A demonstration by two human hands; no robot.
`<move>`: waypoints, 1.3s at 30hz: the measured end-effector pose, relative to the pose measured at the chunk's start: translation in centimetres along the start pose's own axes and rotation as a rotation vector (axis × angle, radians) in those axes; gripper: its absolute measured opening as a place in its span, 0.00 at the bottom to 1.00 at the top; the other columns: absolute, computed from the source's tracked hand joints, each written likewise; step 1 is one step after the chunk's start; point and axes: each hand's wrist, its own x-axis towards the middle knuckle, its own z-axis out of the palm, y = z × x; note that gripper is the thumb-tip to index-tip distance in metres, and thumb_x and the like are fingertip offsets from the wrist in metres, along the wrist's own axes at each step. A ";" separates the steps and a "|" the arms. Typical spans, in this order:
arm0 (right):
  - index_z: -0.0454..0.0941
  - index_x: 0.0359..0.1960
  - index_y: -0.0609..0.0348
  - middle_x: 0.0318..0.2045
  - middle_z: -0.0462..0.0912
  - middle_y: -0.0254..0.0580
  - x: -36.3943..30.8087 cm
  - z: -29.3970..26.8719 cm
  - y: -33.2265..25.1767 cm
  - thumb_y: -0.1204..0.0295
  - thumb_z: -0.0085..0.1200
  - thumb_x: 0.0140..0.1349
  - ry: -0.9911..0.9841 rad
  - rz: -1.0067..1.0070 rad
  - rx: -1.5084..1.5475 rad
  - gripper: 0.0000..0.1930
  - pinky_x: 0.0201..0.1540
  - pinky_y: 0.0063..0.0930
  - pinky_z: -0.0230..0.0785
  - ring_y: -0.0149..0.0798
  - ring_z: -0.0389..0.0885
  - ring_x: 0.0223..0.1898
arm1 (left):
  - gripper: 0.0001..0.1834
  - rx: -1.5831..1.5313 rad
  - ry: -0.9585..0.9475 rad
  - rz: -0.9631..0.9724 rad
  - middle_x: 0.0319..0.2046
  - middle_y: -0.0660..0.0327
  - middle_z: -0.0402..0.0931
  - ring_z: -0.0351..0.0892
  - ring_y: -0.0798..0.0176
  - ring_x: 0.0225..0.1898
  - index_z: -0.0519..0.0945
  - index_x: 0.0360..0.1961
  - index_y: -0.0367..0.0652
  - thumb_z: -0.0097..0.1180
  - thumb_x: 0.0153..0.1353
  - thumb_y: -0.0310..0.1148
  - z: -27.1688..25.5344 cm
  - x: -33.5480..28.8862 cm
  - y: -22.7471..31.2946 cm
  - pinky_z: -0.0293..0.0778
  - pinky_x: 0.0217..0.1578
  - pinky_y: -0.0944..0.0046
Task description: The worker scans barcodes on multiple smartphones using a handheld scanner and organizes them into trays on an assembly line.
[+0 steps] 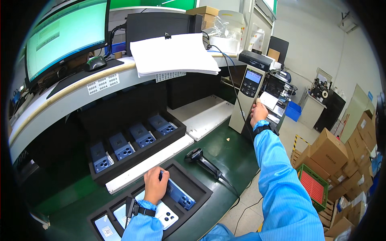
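Over a black foam tray [201,193] on the bench, my left hand [156,185] closes its fingers around the upper end of a blue phone [181,195]. That phone lies in a slot, its camera end toward me. Under my left wrist are a pale phone [165,215] and another light one partly hidden by my sleeve. A blue phone with a white sticker [106,229] occupies the tray's near left. Reaching far right, my right hand [259,112] pinches the edge of a white label [268,100] at the front of a label printer [251,82].
A barcode scanner [203,161] lies right of the tray, its cable running off the bench edge. Behind, a second foam tray [138,152] holds several blue phones. Above stand a monitor [66,36] and a paper stack [173,56]. Cardboard boxes [327,150] fill the floor at right.
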 end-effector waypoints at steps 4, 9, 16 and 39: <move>0.87 0.33 0.63 0.29 0.88 0.47 2.3 -1.0 -0.4 0.58 0.63 0.62 0.367 -0.468 -0.504 0.17 0.37 0.36 0.75 0.43 0.85 0.32 | 0.14 -0.020 -0.013 -0.030 0.36 0.54 0.80 0.74 0.48 0.49 0.80 0.33 0.41 0.55 0.65 0.42 -0.1 0.0 0.3 0.62 0.55 0.52; 0.86 0.29 0.64 0.26 0.86 0.57 2.4 -7.2 2.9 0.57 0.57 0.58 0.389 -0.503 -0.777 0.19 0.36 0.47 0.75 0.56 0.85 0.30 | 0.14 -0.005 -0.001 -0.040 0.36 0.54 0.80 0.75 0.48 0.47 0.80 0.33 0.40 0.55 0.65 0.41 -0.2 0.1 0.9 0.63 0.53 0.51; 0.85 0.35 0.59 0.21 0.76 0.29 -14.0 -7.4 1.7 0.67 0.59 0.67 -0.224 -0.016 -0.384 0.09 0.19 0.19 0.59 0.22 0.71 0.20 | 0.14 0.009 0.001 0.012 0.37 0.55 0.80 0.75 0.48 0.48 0.80 0.35 0.42 0.53 0.67 0.42 -0.3 -0.2 0.0 0.63 0.53 0.51; 0.78 0.44 0.61 0.28 0.81 0.44 -27.0 -4.1 3.8 0.62 0.65 0.58 -0.890 -0.237 -0.997 0.18 0.36 0.36 0.75 0.41 0.81 0.30 | 0.23 0.374 -0.146 0.116 0.66 0.43 0.63 0.62 0.40 0.67 0.79 0.57 0.54 0.58 0.62 0.46 0.1 -0.9 -0.2 0.53 0.68 0.43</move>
